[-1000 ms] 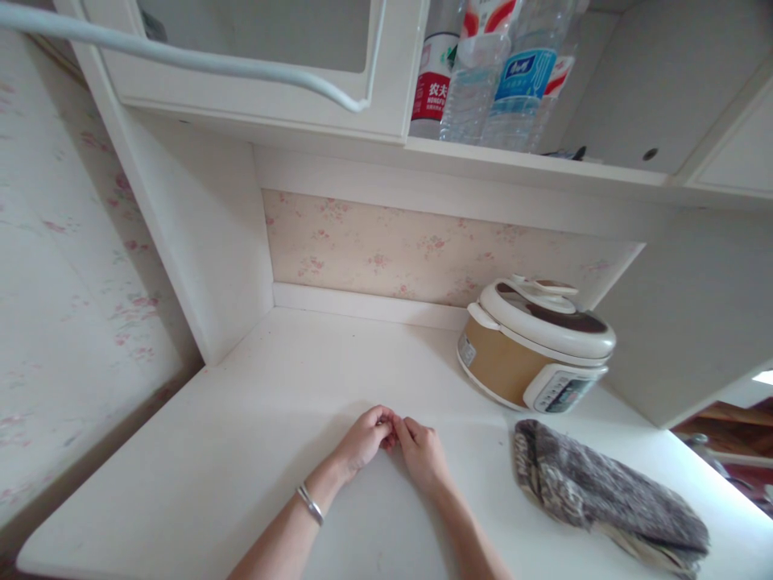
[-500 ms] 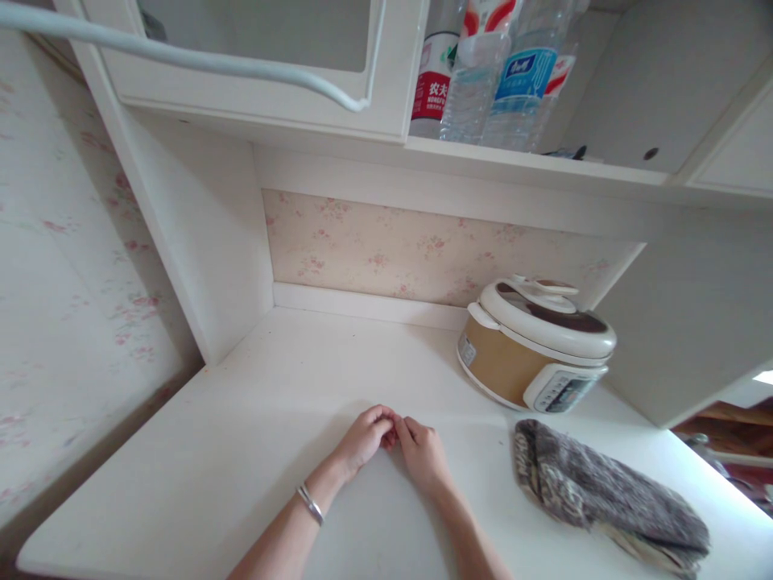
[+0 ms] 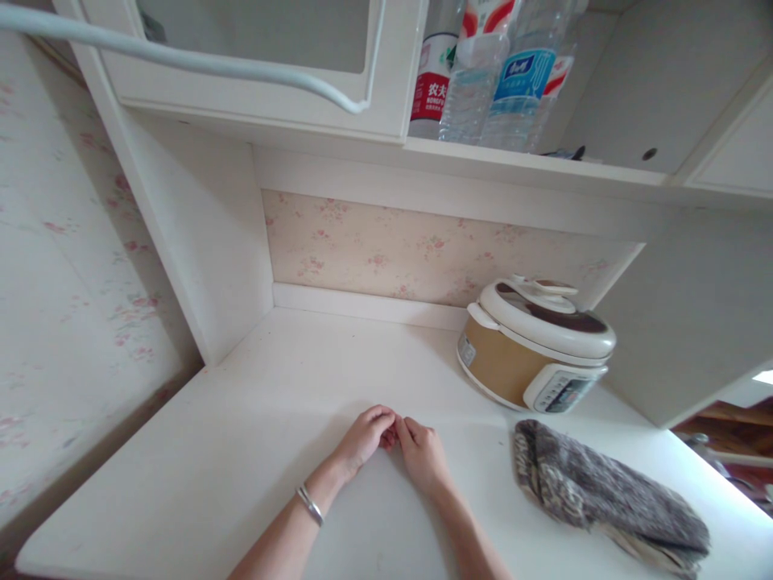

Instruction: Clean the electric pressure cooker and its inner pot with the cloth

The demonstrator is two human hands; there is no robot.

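Observation:
My left hand (image 3: 364,439) and my right hand (image 3: 423,455) rest side by side on the white countertop (image 3: 254,419), fingers curled under and fingertips touching each other. Nothing can be seen inside either hand. A silver bracelet (image 3: 310,504) circles my left wrist. A grey-brown mottled cloth (image 3: 604,487) lies on the counter to the right of my right hand, apart from it.
A gold and white rice cooker (image 3: 535,346) stands at the back right, lid closed. On the shelf above are several plastic water bottles (image 3: 483,72). A white cabinet door (image 3: 254,56) with a curved white handle hangs overhead. Floral wallpaper (image 3: 423,254) backs the counter.

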